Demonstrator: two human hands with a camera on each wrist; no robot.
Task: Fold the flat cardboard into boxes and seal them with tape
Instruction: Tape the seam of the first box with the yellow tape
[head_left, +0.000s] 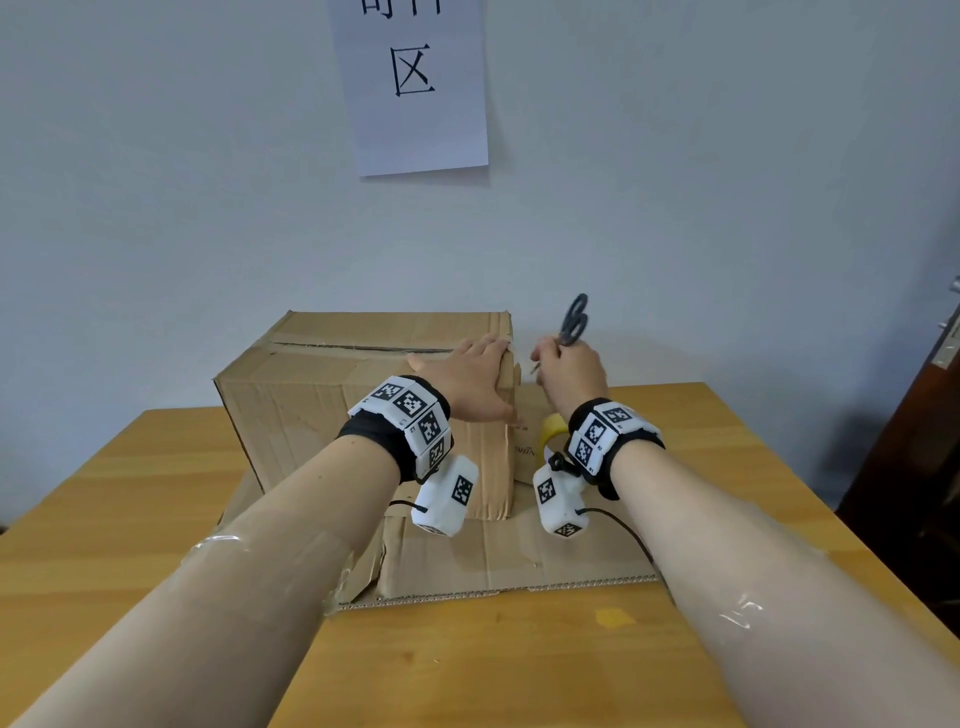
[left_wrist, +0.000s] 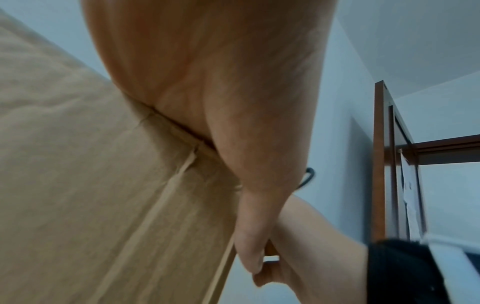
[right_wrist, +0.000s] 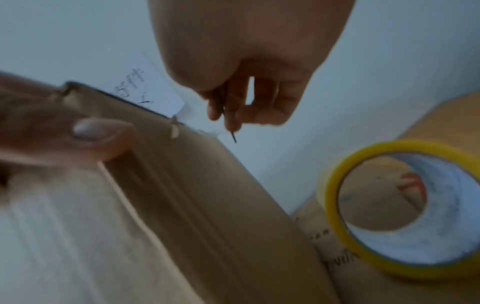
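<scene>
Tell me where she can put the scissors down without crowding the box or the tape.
Bare table lies right of the right hand, between the flat cardboard and the table's right edge; also the near strip in front of that sheet. Crowded: the gap between the box and the scissors, where the tape roll stands and the left hand presses the box corner.

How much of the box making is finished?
Done: one cardboard box stands folded into shape on the table. In hand: the left hand presses on its top right corner, and the right hand holds scissors beside it. Left: the top seam looks still open, with no tape I can see across it. The yellow tape roll waits nearby, and a flat cardboard sheet lies unfolded underneath.
</scene>
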